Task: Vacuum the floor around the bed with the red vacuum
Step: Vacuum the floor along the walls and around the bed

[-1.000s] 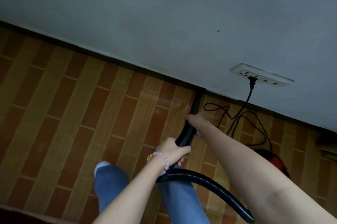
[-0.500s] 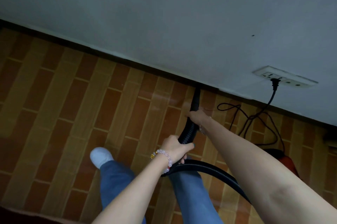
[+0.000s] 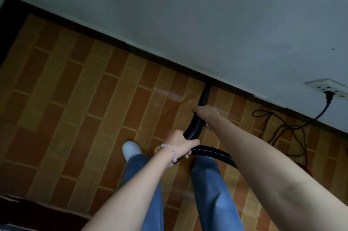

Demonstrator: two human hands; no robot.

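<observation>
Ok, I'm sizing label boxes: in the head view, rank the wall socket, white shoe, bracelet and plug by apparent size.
1. Wall socket, largest.
2. White shoe and bracelet look about alike; the bracelet is nearer the camera, so I won't rank them.
3. Plug, smallest.

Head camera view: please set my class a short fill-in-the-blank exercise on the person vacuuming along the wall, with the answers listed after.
1. The left hand and the right hand both grip the ribbed ____ hose.
2. The beaded bracelet sits on the ____ wrist.
3. The power cord is plugged into a ____ socket.

Answers: black; left; white
</observation>
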